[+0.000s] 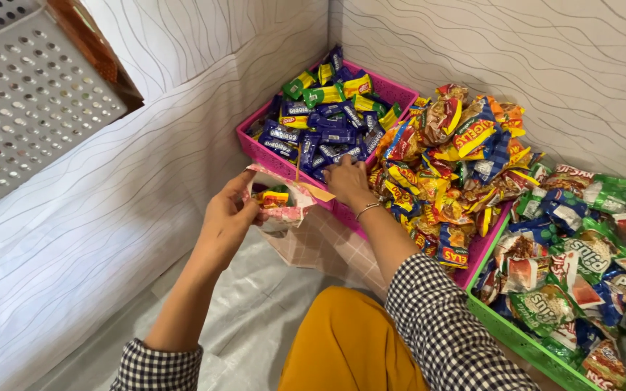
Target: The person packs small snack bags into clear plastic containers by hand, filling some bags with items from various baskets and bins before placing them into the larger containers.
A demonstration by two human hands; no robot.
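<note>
Corner floor: left hand (pixel 227 217) holds pink paper bag (pixel 284 206) (open, crumpled).

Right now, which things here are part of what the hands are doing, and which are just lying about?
In use:
left hand
paper bag
right hand
blue sweets
pink crate

Lying about:
orange snack packs
green crate
green packs
white perforated basket

We see bright, even, soft light with faint shadows under the arms; wrappers (pixel 465 137) glint slightly, and the near-left edge seems perhaps a little blurred.
</note>
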